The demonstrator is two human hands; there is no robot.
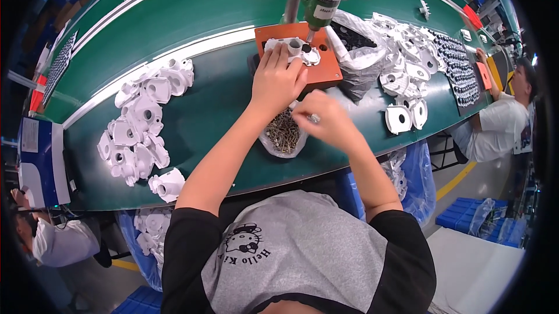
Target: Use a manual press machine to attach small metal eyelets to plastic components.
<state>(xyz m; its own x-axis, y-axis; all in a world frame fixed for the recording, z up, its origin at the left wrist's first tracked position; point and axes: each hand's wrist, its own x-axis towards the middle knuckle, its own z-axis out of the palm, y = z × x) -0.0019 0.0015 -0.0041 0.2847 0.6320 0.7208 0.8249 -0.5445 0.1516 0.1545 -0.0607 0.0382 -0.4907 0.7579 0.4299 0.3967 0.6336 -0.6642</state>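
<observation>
Beneath the left hand's extended, nearly flat fingers: white housing [296, 49], pressed, not encircled. Judged light, stiff, smooth; grip the rim. Right hand [327, 120] curled, contents indeterminable; screws [283, 134] beside its fingers.

The right hand [326, 117] is blurred, and the left hand [279, 80] partly hides a white housing [312, 57].

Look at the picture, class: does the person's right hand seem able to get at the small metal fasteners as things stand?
Probably yes: the right hand is close beside the small metal fasteners, which lie uncovered, while the left hand rests on a white part, out of the way.
</observation>
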